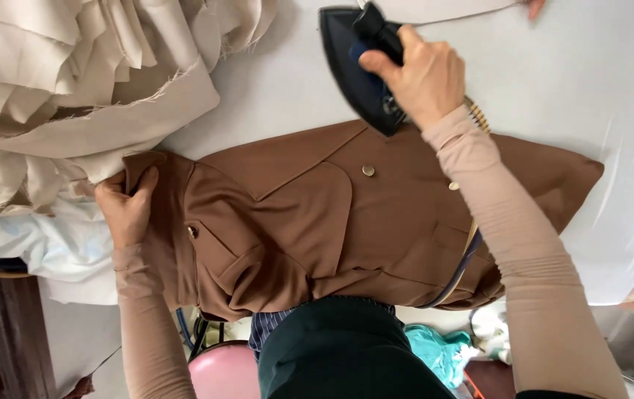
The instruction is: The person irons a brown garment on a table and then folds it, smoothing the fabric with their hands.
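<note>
A brown garment [331,222] with metal snap buttons lies spread on a white padded ironing surface [590,81]. My right hand [416,74] grips the handle of a dark iron [357,70] that rests at the garment's far edge, its tip on the brown fabric. My left hand [126,207] presses and holds the garment's left end flat, fingers curled over the fabric edge. Both arms wear beige sleeves.
A heap of cream cloth pieces [73,81] lies at the upper left, touching the garment's end. The iron's cord [464,258] runs down over the garment. A pink stool [221,373] and teal cloth [439,355] sit below. Another person's fingertip [535,7] shows at the top.
</note>
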